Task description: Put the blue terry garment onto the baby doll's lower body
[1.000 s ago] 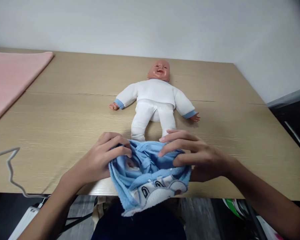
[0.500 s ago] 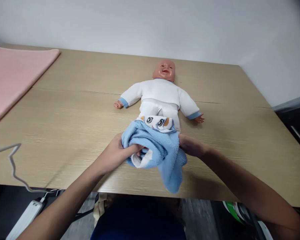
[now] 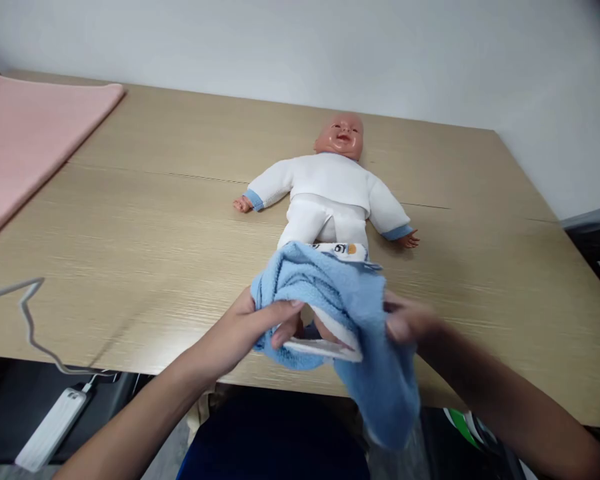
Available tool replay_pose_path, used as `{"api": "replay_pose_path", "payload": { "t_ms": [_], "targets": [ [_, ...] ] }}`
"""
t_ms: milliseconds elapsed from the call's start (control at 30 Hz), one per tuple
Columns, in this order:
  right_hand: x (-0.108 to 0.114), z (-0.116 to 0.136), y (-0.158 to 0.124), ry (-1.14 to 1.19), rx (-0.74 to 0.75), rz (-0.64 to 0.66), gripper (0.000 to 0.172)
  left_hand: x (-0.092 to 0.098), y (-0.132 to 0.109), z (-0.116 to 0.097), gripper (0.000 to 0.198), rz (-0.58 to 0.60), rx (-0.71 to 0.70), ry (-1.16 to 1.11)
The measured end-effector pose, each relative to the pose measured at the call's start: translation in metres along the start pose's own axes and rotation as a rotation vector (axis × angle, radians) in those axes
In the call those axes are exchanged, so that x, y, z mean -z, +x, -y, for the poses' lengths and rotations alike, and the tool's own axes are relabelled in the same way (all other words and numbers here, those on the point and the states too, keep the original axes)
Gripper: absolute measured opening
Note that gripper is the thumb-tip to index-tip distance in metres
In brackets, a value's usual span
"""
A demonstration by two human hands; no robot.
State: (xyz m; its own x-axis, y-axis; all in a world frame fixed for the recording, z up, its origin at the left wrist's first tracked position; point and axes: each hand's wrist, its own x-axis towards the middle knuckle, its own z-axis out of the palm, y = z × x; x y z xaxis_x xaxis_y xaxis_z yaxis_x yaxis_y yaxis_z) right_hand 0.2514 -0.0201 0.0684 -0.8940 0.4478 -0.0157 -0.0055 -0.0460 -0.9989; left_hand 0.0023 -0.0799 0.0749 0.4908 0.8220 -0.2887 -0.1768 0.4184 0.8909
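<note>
A baby doll (image 3: 330,180) in a white top with blue cuffs lies on its back, head away from me. Light blue fleece baby pants (image 3: 310,273), with a cartoon face on a white patch, are bunched over its lower legs. My left hand (image 3: 260,327) is closed on the bunched left side, thumb on top and fingers inside the white-lined opening. At the right side my right hand (image 3: 410,317), a little blurred, grips the fabric. One pant leg hangs down beyond the table's front edge. Skin-coloured shapes show inside the opening; the doll's feet are not clearly visible.
A folded pink cloth (image 3: 40,127) lies on the wooden table (image 3: 155,233) at the far left. A grey cable (image 3: 27,313) crosses the left front edge, above a white power strip (image 3: 53,427). A white wall (image 3: 280,53) stands behind the table.
The pants have been drawn toward me and to the right, and their white-lined opening is wider. My right hand has moved right and nearer, and the loose leg hangs lower.
</note>
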Motion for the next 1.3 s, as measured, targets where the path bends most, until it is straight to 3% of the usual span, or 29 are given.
{"api": "replay_pose_path", "payload": {
  "t_ms": [100, 200, 300, 400, 600, 733, 867, 1033, 1100, 1200, 1300],
  "targets": [
    [-0.02, 0.02, 0.006, 0.029, -0.057, -0.079, 0.045, -0.003, -0.012, 0.004, 0.054, -0.135, -0.039, 0.19],
    [-0.037, 0.019, 0.012, -0.203, -0.166, -0.406, 0.013, -0.003, -0.021, 0.011, 0.048, -0.266, -0.072, 0.321],
    [-0.048, 0.004, 0.016, -0.487, -0.228, -0.629, 0.008, 0.001, -0.027, 0.02, 0.028, -0.353, -0.054, 0.392],
    [-0.053, -0.011, 0.018, -0.785, -0.256, -0.571, 0.011, 0.007, -0.032, 0.031, 0.005, -0.443, -0.017, 0.513],
    [-0.062, -0.03, 0.023, -1.167, -0.267, -0.474, 0.031, 0.014, -0.027, 0.059, 0.022, -0.598, -0.093, 1.084],
    [-0.062, -0.044, 0.02, -1.157, -0.265, -0.498, 0.026, 0.02, -0.019, 0.07, 0.028, -0.53, -0.173, 1.034],
    [-0.051, -0.048, 0.014, -1.043, -0.079, -0.554, 0.015, 0.037, -0.017, 0.066, 0.018, -0.37, -0.23, 0.768],
    [-0.034, -0.035, 0.008, -0.843, 0.036, -0.573, 0.011, 0.059, -0.01, 0.058, 0.057, -0.232, -0.342, 0.611],
    [-0.026, -0.031, 0.007, -0.749, 0.045, -0.571, 0.004, 0.063, -0.002, 0.055, 0.049, -0.178, -0.355, 0.616],
    [-0.014, -0.03, 0.008, -0.636, 0.036, -0.505, 0.021, 0.067, 0.012, 0.05, 0.022, -0.168, -0.411, 0.592],
    [-0.008, -0.032, 0.012, -0.622, 0.014, -0.509, 0.016, 0.071, 0.026, 0.043, 0.009, -0.126, -0.413, 0.554]
  ]
}}
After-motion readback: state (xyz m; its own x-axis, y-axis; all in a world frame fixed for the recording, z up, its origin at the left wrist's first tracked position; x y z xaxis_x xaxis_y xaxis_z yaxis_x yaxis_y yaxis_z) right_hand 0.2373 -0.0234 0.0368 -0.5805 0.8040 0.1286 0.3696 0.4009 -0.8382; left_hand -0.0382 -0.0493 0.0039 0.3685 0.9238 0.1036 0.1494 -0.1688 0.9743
